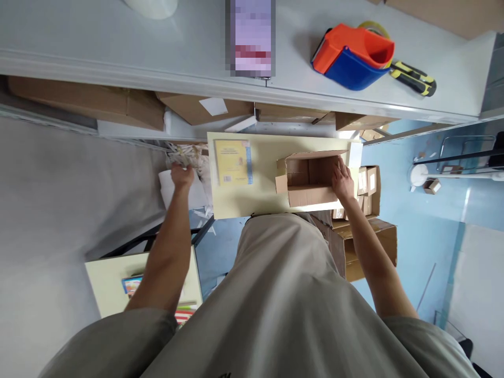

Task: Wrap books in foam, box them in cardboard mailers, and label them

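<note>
An opened cardboard box [313, 197] lies on the pale yellow tabletop [268, 202], its hollow inside showing and flaps spread. My right hand [343, 179] grips the right end of this box, with fingers over the wall's edge. To the left of the box rests a flat yellow book [233, 163] with a blue strip and a barcode. Off the table's left edge, my left hand [182, 176] reaches down to a heap of shredded white packing paper [185, 153]. Its fingertips are hidden, so their grip is unclear. A white roll or sheet of wrapping [167, 186] sits beneath that hand.
On the grey shelf [189, 50] ahead are an orange-and-blue tape dispenser [354, 58], a yellow-black utility knife [414, 79] and a blurred-out panel [252, 37]. Cardboard boxes [86, 102] fill the level below. More open boxes [370, 247] stand at the right.
</note>
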A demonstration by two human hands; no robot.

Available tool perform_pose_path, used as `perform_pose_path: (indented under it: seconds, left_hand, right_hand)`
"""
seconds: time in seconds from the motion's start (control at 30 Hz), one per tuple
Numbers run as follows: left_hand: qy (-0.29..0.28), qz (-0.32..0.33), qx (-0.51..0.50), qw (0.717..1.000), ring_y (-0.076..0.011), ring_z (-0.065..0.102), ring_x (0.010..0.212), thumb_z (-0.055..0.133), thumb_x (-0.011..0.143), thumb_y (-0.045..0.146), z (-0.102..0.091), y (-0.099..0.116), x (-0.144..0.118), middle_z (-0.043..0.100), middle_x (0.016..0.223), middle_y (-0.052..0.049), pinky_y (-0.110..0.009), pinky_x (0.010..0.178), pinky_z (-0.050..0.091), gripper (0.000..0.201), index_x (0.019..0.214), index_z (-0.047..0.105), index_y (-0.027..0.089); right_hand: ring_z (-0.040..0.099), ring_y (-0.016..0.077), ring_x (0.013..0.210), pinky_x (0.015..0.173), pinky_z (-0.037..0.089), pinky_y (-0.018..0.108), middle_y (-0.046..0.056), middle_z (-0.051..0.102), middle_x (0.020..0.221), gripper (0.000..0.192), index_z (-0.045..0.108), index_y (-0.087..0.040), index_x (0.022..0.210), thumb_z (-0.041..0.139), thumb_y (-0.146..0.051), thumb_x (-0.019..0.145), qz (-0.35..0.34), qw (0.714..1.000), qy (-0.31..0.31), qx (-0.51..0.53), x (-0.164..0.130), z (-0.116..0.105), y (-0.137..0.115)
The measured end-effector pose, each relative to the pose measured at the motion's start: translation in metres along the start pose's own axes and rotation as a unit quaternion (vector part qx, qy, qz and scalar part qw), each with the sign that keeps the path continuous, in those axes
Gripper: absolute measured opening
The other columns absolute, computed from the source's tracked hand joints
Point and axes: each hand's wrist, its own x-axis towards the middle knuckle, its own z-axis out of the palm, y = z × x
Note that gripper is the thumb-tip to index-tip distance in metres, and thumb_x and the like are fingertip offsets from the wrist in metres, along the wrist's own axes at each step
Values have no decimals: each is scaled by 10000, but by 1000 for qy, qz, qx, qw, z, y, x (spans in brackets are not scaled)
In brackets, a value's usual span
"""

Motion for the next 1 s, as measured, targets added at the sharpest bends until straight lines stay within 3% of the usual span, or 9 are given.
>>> perform_pose_path:
  seconds: [0.07, 0.13, 0.27, 0.37, 0.47, 0.67, 0.77, 0.87, 1.0]
  left_hand:
    - [8, -55, 17, 998, -301, 780, 1096, 470, 1132, 319, 19, 18, -16, 799, 1139, -180, -522, 1093, 612, 347, 1295, 650, 72]
    - [-30, -84, 12, 996, -292, 765, 1185, 599, 1089, 383, 40, 41, -37, 790, 1267, -164, -481, 1172, 570, 360, 1325, 681, 123]
    - [-17, -82, 19, 996, -399, 558, 1514, 855, 946, 541, 72, 82, -69, 623, 1542, -289, -544, 1325, 413, 675, 1378, 660, 60]
    - [2, -163, 53, 985, -500, 514, 1541, 973, 828, 525, 82, 95, -72, 529, 1610, -367, -598, 1303, 428, 896, 1458, 579, 23]
    - [-16, -214, 71, 974, -517, 536, 1514, 994, 802, 558, 83, 95, -63, 536, 1588, -391, -583, 1272, 447, 995, 1480, 538, -10]
    - [-42, -216, 91, 971, -491, 502, 1583, 923, 873, 456, 83, 104, -60, 503, 1654, -415, -557, 1329, 392, 1036, 1617, 399, -40]
    - [-30, -183, 85, 979, -541, 333, 1701, 879, 909, 450, 94, 121, -73, 315, 1790, -435, -657, 1361, 328, 1116, 1723, 275, -16]
    - [-44, -147, 86, 984, -597, 100, 1767, 918, 848, 606, 112, 139, -82, 110, 1874, -412, -766, 1379, 216, 1279, 1773, 233, 49]
    - [-70, -177, 105, 976, -619, 43, 1768, 1019, 717, 581, 129, 153, -77, 40, 1883, -414, -800, 1366, 211, 1407, 1771, 231, 83]
  right_hand:
    - [512, 397, 1627, 1263, 577, 683, 135, 378, 1889, 635, 610, -134, 1678, 390, -192, 1085, 3, 1000, -2, 4, 0, 0, -1]
    - [518, 396, 1621, 1244, 592, 685, 120, 373, 1893, 640, 606, -155, 1685, 401, -195, 1079, 4, 1000, -2, 5, 0, 1, 0]
    - [526, 390, 1620, 1244, 596, 675, 96, 393, 1887, 639, 615, -169, 1674, 406, -198, 1071, -4, 1000, 10, 13, 0, 2, 1]
    - [529, 377, 1622, 1282, 570, 662, 93, 412, 1878, 624, 626, -164, 1661, 403, -201, 1080, -12, 999, 14, 27, 1, 3, 2]
    - [525, 376, 1619, 1291, 563, 660, 104, 408, 1879, 626, 616, -147, 1668, 384, -190, 1088, -15, 999, 12, 40, 2, 4, 1]
    - [478, 376, 1645, 1314, 546, 646, 104, 375, 1895, 635, 600, -120, 1674, 376, -140, 1080, -15, 998, 3, 57, 3, 8, -1]
    - [480, 360, 1643, 1346, 515, 629, 94, 374, 1897, 639, 594, -125, 1678, 377, -118, 1076, -24, 997, 11, 70, 3, 10, 0]
    - [478, 342, 1647, 1378, 484, 600, 90, 373, 1898, 636, 590, -127, 1680, 380, -110, 1080, -30, 996, 13, 80, 3, 11, 1]
    - [448, 320, 1675, 1381, 479, 575, 95, 341, 1911, 632, 569, -136, 1695, 360, -112, 1100, -35, 996, 1, 80, 5, 9, 0]
